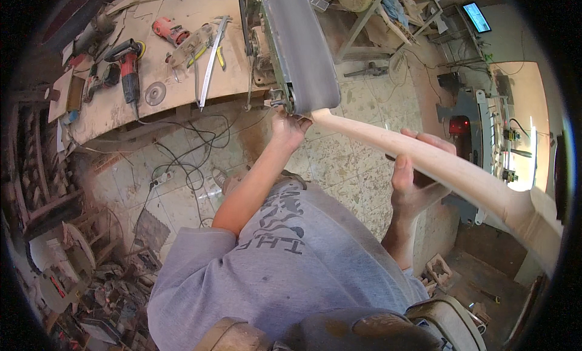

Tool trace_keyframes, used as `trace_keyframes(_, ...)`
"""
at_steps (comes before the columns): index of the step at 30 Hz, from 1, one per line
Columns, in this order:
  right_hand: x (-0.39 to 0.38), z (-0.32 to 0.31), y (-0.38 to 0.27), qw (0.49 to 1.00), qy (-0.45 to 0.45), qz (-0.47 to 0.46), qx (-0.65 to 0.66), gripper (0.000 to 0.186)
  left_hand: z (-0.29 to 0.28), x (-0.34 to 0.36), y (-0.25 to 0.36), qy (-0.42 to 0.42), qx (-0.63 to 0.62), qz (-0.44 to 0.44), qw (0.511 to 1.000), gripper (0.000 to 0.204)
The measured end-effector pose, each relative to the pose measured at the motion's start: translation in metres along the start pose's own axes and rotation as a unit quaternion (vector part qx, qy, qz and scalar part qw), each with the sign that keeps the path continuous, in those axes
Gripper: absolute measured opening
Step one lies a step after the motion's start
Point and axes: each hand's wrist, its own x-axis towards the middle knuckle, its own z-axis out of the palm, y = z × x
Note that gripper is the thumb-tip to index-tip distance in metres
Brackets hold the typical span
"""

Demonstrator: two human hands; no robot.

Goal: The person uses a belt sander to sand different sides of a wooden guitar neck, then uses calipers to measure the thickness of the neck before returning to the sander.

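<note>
A long, pale, curved wooden furniture leg [388, 145] slants from the middle of the view toward the lower right. Its narrow end meets the rounded end of the grey belt of a belt sander [309, 54]. My left hand [290, 131] is closed at that narrow end, right beside the roller, with the fingertips partly hidden. Farther along, my right hand [421, 172] wraps round the leg from below, its thumb on the near side and its fingers over the far side. The leg's thicker end runs out toward the right rim.
A dusty workbench [194, 78] at the left carries a red and black angle grinder [129, 75], a red power tool [170, 31], a caliper [214, 63] and pliers. Black cables [194, 163] lie looped on the tiled floor. A machine with a red light [464, 126] stands at the right.
</note>
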Motion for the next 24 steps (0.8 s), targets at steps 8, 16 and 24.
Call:
trace_keyframes(8, -0.029, -0.043, 0.035, 0.974, -0.023, 0.146, 0.17, 0.054, -0.03, -0.039, 0.025, -0.04, -0.023, 0.028, 0.999, 0.07)
trace_keyframes(16, -0.165, -0.01, 0.06, 0.717, -0.043, 0.515, 0.468, 0.059, -0.017, -0.153, 0.133, 0.002, -0.021, 0.253, 0.967, 0.06)
trace_keyframes(24, -0.14, 0.016, -0.004, 0.878, -0.284, 0.371, 0.106, 0.048, 0.09, -0.183, 0.155, -0.169, 0.112, 0.225, 0.953, 0.057)
